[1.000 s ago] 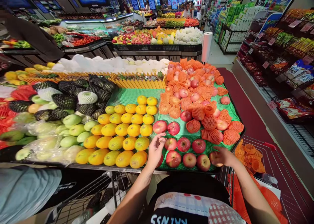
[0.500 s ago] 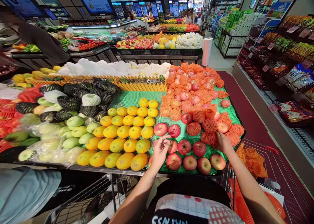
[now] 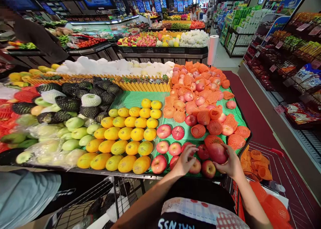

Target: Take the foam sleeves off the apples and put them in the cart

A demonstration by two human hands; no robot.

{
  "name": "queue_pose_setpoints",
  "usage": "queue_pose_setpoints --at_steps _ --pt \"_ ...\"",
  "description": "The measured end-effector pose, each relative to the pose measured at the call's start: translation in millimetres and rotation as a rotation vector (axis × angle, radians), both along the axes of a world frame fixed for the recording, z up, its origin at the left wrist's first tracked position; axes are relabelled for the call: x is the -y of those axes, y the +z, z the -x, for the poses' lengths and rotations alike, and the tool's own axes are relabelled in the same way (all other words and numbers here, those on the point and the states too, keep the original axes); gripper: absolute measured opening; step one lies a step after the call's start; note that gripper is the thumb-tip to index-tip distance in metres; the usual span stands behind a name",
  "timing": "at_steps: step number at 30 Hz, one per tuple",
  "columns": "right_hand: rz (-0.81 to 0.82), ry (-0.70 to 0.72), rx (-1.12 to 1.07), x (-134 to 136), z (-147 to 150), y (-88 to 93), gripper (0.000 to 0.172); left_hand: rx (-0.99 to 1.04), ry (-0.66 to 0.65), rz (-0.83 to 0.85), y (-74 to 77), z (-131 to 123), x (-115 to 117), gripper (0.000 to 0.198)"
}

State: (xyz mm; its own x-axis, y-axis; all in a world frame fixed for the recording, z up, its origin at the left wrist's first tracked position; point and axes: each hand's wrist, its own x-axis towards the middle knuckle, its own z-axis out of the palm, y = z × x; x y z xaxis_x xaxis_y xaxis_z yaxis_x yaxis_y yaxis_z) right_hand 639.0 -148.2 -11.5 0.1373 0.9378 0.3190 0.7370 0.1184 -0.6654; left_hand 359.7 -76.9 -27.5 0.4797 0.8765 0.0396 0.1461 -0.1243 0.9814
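Note:
My right hand (image 3: 232, 166) is closed round a red apple (image 3: 217, 152) with an orange foam net (image 3: 212, 140) still on its far side, just above the display's front right corner. My left hand (image 3: 184, 161) reaches toward that apple from the left with fingers apart, hovering over the front row of bare apples (image 3: 163, 147). More bare apples lie on the green mat (image 3: 135, 100). Behind them is a heap of apples in orange nets (image 3: 198, 88).
Yellow citrus fruit (image 3: 130, 133) fills the mat to the left, with green mangoes (image 3: 74, 133) beyond. A trolley (image 3: 258, 162) on my right holds loose orange nets. Another trolley (image 3: 82, 202) and a person's grey sleeve (image 3: 25, 192) are at the lower left. Shelves (image 3: 296, 72) line the right aisle.
My right hand set a bare apple in the front row, reached to the netted heap and drew back holding a netted apple. My left hand moved right toward it.

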Motion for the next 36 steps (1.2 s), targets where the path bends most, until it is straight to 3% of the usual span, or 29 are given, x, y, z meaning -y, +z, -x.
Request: queue_pose_setpoints --at_steps 4,10,14,17,19,21,24,27,31,36 --pt "0.015 -0.061 -0.037 13 9 9.5 0.078 -0.262 -0.201 -0.292 -15.8 -45 -17 0.044" --pt "0.024 -0.485 -0.223 29 -6 8.2 0.088 -0.638 -0.529 -0.551 -36.3 -114 -48 0.029" --pt "-0.015 -0.601 -0.289 46 -19 2.3 0.092 -0.682 -0.528 -0.561 -43.0 -138 -47 0.029" --pt "-0.008 -0.637 -0.264 59 -29 -4.4 0.095 -0.515 -0.439 -0.585 -29.9 -136 -43 0.036" --pt "0.008 -0.643 -0.227 60 -36 -7.4 0.097 -0.399 -0.310 -0.590 -11.1 -121 -46 0.042" --pt "0.026 -0.585 -0.145 53 -41 -8.5 0.097 -0.277 -0.069 -0.567 12.5 -94 -55 0.042" --pt "0.058 -0.336 0.038 27 -45 -9.3 0.087 -0.133 0.344 -0.494 47.1 -41 -75 0.039" --pt "0.186 -0.114 0.194 -11 -41 -14.5 0.078 -0.066 0.621 -0.441 69.7 13 -89 0.048" --pt "0.438 -0.031 0.390 -50 -29 -28.4 0.077 -0.120 0.830 -0.510 74.2 76 -84 0.051" --pt "0.529 -0.037 0.440 -57 -24 -45.6 0.071 -0.310 1.041 -0.637 61.1 147 -68 0.052"
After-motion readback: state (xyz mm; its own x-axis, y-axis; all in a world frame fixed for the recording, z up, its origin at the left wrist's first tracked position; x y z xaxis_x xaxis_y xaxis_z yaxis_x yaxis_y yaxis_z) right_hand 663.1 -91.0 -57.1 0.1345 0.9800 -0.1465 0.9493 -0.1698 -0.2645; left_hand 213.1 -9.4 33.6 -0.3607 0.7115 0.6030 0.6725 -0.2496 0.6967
